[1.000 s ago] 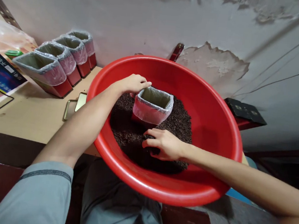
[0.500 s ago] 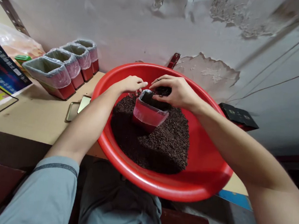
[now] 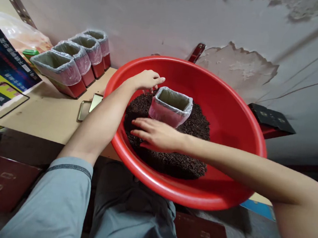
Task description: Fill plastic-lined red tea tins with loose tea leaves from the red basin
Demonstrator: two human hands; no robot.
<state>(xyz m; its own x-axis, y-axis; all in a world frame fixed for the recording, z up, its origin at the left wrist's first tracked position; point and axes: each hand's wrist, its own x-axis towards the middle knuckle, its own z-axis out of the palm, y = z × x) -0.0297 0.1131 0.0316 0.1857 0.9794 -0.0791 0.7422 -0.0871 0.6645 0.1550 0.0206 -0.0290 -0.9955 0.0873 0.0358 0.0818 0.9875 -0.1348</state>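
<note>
A large red basin [image 3: 240, 124] holds a heap of dark, grainy material [image 3: 194, 128]. In the heap stands a red container lined with a clear plastic bag [image 3: 169, 112], its opening facing up. My left hand [image 3: 148, 81] is at the container's far left corner, fingers curled, and what its fingertips hold is hidden. Palm down over the heap, my right hand [image 3: 157, 134] is in front of the container with its fingers apart; nothing shows in its grasp.
Several bag-lined red containers [image 3: 75, 87] form a row on the table [image 3: 45, 118] at the left. Nearby are a small metal tray [image 3: 84, 110], a printed box [image 3: 4, 72] and a thin black frame [image 3: 21, 105]. A black object [image 3: 271, 117] sits right of the basin.
My right hand has moved from above the container's opening down to the heap in front of it, and its fingers have spread. The camera view has shifted slightly.
</note>
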